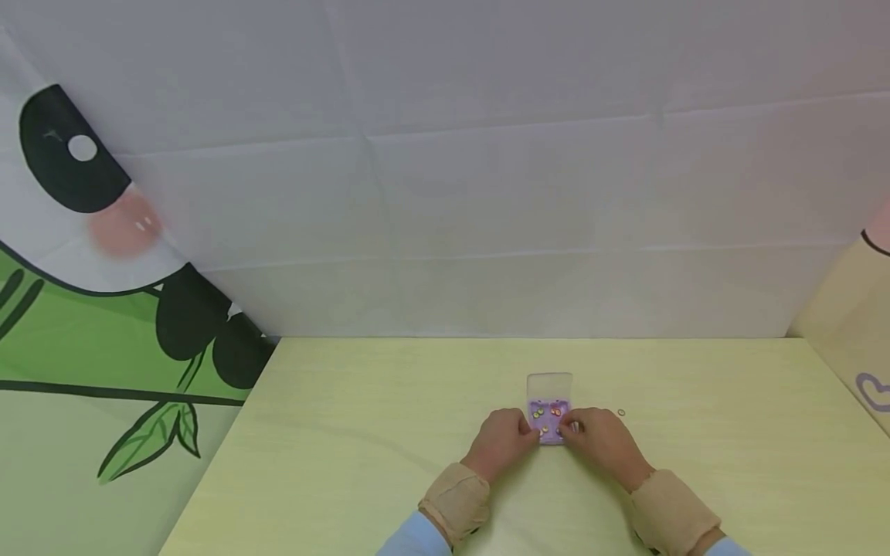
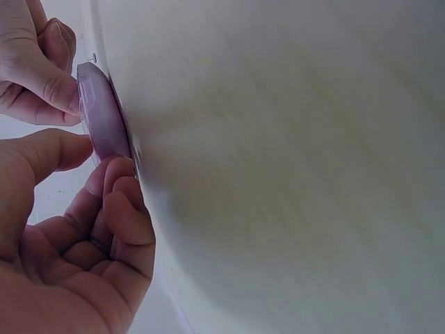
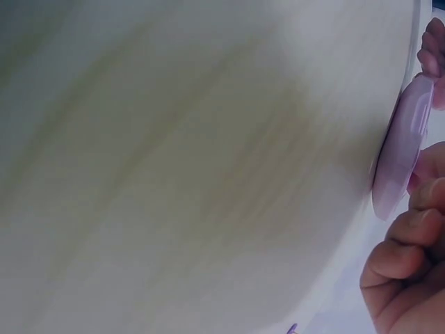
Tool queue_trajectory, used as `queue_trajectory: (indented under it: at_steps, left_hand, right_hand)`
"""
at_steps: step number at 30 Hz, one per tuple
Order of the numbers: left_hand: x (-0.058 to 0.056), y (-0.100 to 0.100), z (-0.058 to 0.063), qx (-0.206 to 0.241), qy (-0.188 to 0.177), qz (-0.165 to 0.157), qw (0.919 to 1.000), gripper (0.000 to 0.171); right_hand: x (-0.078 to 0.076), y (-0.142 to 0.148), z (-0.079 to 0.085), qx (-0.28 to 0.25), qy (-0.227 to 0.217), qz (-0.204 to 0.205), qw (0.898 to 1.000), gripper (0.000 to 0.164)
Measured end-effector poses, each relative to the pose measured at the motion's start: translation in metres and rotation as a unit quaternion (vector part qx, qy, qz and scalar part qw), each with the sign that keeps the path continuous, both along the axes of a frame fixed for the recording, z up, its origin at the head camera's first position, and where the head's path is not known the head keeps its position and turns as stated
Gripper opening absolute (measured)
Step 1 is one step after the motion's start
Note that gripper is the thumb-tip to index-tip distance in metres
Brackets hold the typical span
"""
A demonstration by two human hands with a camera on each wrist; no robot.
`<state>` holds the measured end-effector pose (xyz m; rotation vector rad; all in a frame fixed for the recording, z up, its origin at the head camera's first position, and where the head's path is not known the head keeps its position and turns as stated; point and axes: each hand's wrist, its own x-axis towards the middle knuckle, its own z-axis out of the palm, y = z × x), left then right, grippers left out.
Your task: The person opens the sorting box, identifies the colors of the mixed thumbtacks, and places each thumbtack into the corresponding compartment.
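A small purple case (image 1: 549, 439) with its clear lid (image 1: 549, 384) raised at the back lies on the table, several tiny coloured ring-like pieces (image 1: 555, 411) in it. My left hand (image 1: 502, 442) grips the case's left side; in the left wrist view its thumb (image 2: 73, 151) is at the top edge and curled fingers (image 2: 128, 219) are against the side. The right hand (image 1: 603, 439) has its thumb and fingertips close together over the case's right part. Whatever lies between them is hidden. In the right wrist view, its curled fingers (image 3: 400, 261) are beside the purple case (image 3: 403, 149).
One tiny ring (image 1: 622, 412) lies on the pale yellow table (image 1: 361, 417), just right of the right hand. A whitish cloth wall (image 1: 487, 193) rises behind the table's back edge. Printed cartoon panels (image 1: 125, 347) stand at the left and right.
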<state>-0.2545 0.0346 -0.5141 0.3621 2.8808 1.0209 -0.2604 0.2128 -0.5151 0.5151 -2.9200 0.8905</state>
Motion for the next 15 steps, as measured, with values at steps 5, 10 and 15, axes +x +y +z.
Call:
queue_trajectory:
  at_steps: [5, 10, 15]
  left_hand:
    - [0.0020, -0.0013, -0.0010, -0.001, -0.001, -0.003, 1.0000, 0.020]
    - [0.0043, -0.0026, -0.0011, 0.001, -0.007, -0.003, 1.0000, 0.021]
    - [0.0064, -0.0042, -0.0012, 0.001, -0.012, -0.006, 0.9999, 0.021]
  right_hand:
    - [0.0035, -0.0015, 0.0004, -0.003, -0.004, -0.004, 1.000, 0.010]
    - [0.0058, -0.0015, 0.0002, -0.008, -0.023, -0.016, 1.000, 0.010]
    - [0.0078, 0.0008, 0.0029, -0.015, -0.040, -0.031, 0.999, 0.013]
